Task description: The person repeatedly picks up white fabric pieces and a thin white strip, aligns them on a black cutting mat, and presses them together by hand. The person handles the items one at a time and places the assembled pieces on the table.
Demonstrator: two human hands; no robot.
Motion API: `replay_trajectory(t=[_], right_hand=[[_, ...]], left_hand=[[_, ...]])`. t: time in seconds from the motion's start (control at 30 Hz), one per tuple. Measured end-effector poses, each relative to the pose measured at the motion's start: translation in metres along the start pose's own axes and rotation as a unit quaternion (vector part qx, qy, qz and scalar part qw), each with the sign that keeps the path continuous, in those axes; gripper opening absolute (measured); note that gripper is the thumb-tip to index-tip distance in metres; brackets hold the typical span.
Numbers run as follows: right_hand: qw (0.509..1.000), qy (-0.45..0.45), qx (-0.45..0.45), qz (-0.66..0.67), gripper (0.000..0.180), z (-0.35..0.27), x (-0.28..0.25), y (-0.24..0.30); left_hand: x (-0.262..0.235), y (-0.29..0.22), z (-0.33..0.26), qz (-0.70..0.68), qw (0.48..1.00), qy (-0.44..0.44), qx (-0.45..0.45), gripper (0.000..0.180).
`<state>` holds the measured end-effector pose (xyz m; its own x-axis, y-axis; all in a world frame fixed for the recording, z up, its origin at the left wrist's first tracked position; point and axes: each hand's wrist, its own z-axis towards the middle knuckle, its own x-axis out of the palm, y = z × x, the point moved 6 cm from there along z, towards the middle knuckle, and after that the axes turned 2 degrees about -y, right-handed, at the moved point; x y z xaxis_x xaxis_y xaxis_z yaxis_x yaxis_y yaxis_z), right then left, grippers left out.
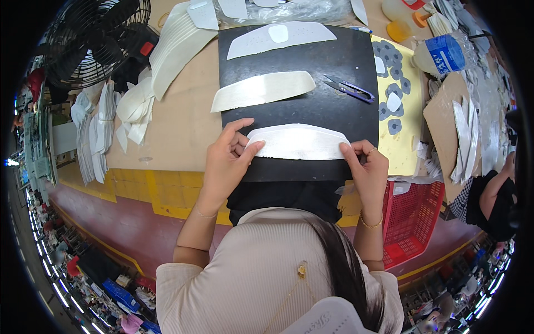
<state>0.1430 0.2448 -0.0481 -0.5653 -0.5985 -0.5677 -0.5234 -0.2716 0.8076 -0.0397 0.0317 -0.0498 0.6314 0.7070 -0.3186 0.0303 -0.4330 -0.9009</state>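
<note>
Both hands are on the white curved fabric piece [298,142], which lies flat on the near edge of the black mat [311,106] — right between them. The left hand [225,164] pinches its left tip, thumb on top and fingers curled round the end. The right hand [367,167] pinches the right tip the same way, fingers tucked in close. So the piece spans the gap from one hand to the other, touching both.

Further up the mat there's a shinier cream curved piece [262,90], and beyond it a perforated white one [281,38]. Small purple-handled thread snips [349,89] lie to the right on the mat, well apart from the hands. A yellow sheet [409,131] with grey round patches lies beside the mat on the worktop [183,119], with a stack of cream cut pieces [175,44] at the far left.
</note>
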Motion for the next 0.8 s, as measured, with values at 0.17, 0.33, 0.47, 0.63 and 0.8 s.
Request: replay_trajectory(t=[0.17, 0.33, 0.47, 0.63, 0.8], right_hand=[[0.998, -0.025, -0.016, -0.064, 0.018, 0.000, 0.002, 0.012], [0.996, -0.032, -0.039, -0.079, 0.018, -0.001, 0.004, 0.014], [0.995, -0.033, -0.045, -0.077, 0.019, -0.001, 0.004, 0.016], [0.995, -0.036, -0.040, -0.083, 0.019, 0.000, 0.006, 0.015], [0.993, -0.041, -0.053, -0.093, 0.020, 0.000, 0.006, 0.015]], left_hand=[[0.001, 0.003, 0.002, 0.094, 0.993, -0.036, 0.066, 0.043], [0.003, 0.000, 0.001, 0.122, 0.988, -0.046, 0.082, 0.047], [0.003, -0.005, -0.002, 0.146, 0.984, -0.050, 0.087, 0.051], [0.005, -0.005, -0.001, 0.162, 0.981, -0.050, 0.099, 0.053], [0.006, -0.005, -0.002, 0.174, 0.978, -0.052, 0.098, 0.053]])
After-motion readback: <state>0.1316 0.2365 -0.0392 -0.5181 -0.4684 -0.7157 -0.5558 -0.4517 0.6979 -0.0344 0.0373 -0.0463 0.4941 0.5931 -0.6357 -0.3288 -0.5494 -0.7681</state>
